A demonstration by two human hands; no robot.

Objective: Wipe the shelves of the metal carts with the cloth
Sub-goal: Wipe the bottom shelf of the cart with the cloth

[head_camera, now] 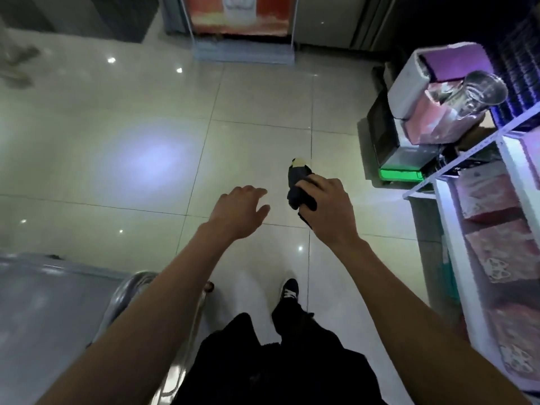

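My right hand (325,209) grips a dark cloth (298,182) with a pale patch at its far end, held out over the tiled floor. My left hand (238,210) hovers beside it with fingers spread and relaxed, holding nothing. A metal cart (43,302) with a shiny top shelf and a rounded handle bar stands at the lower left, under my left forearm. Neither hand touches the cart.
A white shelving unit (473,258) stacked with pink patterned boxes runs along the right. Beyond it sit a white bin with pink boxes and a glass jar (479,92), and a device with a green light (400,173). A display stand (242,27) rises at the back. My feet stand on glossy tiles.
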